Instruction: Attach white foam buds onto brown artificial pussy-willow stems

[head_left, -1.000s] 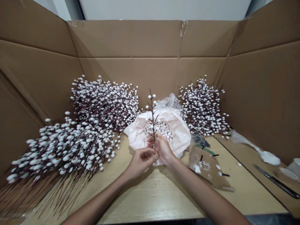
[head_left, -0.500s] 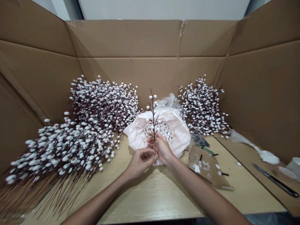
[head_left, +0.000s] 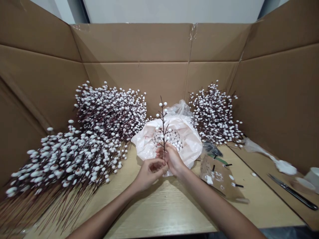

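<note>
My right hand (head_left: 173, 159) grips the lower stem of a thin dark twig (head_left: 163, 127) that stands upright and carries a few white beads. My left hand (head_left: 149, 172) is curled just left of the stem's bottom end, fingertips pinched near it; what they pinch is too small to make out. Behind both hands lies an open pale plastic bag (head_left: 189, 142) filled with loose white beads (head_left: 171, 136).
Large heaps of beaded twigs lie at the left (head_left: 67, 159), back left (head_left: 112, 109) and back right (head_left: 215, 114). A cardboard scrap (head_left: 219, 177) with glue blobs lies right of the hands, scissors (head_left: 294, 192) further right. Cardboard walls (head_left: 149, 49) enclose the wooden table (head_left: 169, 209).
</note>
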